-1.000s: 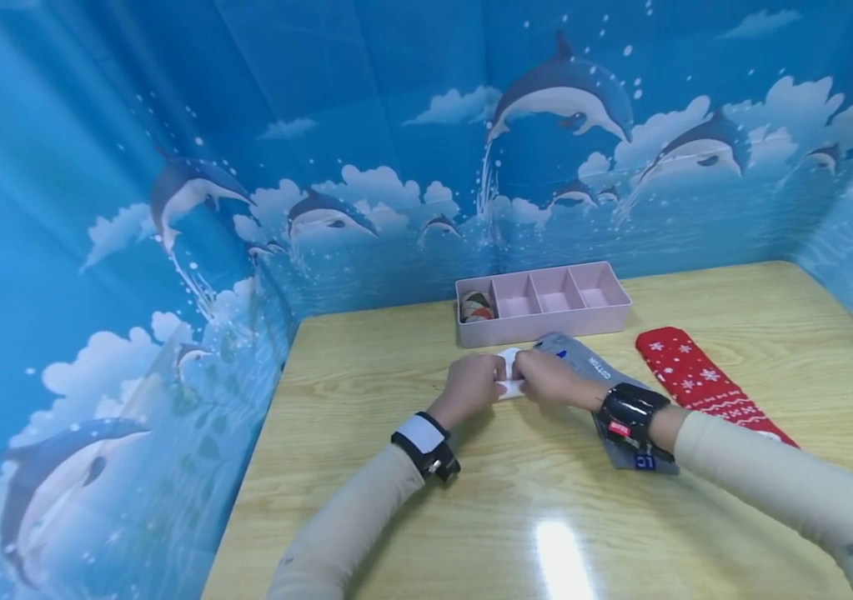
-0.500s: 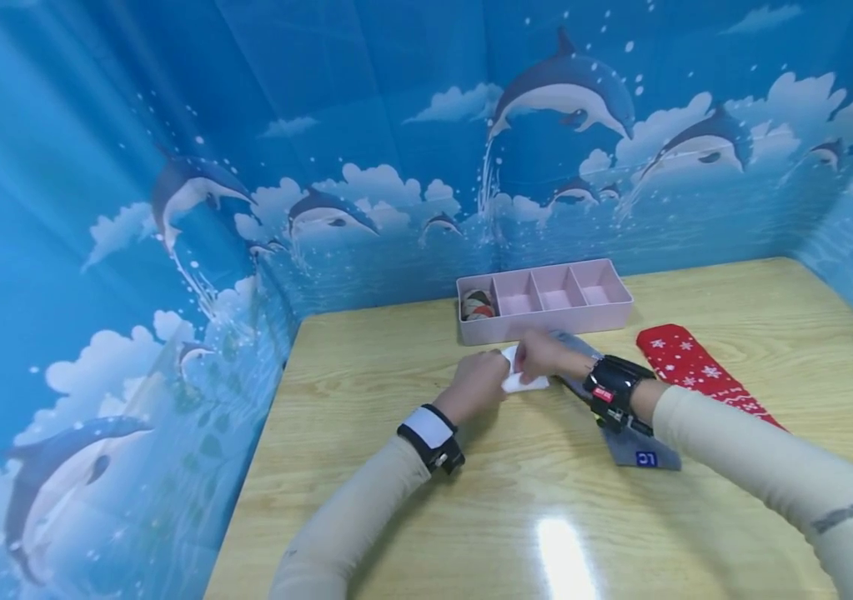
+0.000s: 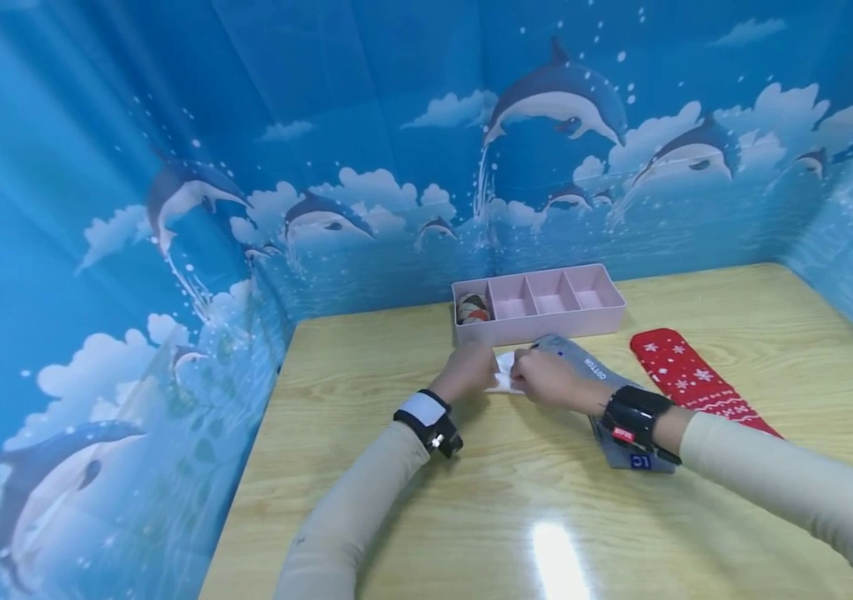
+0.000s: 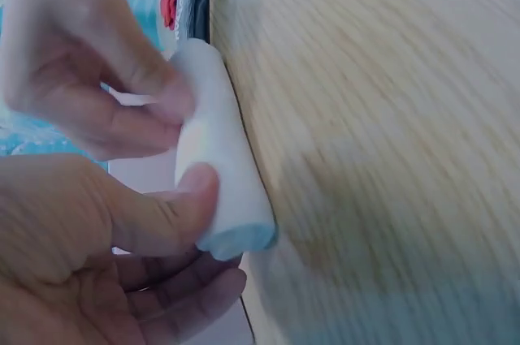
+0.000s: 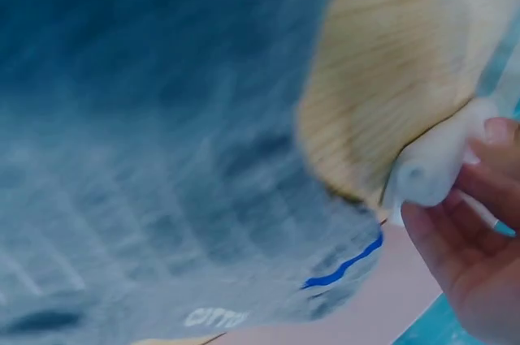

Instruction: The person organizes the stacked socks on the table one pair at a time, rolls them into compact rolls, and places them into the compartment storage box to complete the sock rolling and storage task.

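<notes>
"What changed on your screen?"
"I see the right hand (image 3: 546,379) drawn back from the pink four-compartment plastic box (image 3: 554,325). It and the left hand (image 3: 467,371) pinch the white cylindrical fabric roll (image 4: 219,134), in front of it. Rolling, I judge, advances."

White cloth roll (image 4: 218,138), cylindrical, on its side on wooden tabletop (image 3: 366,358).
</notes>
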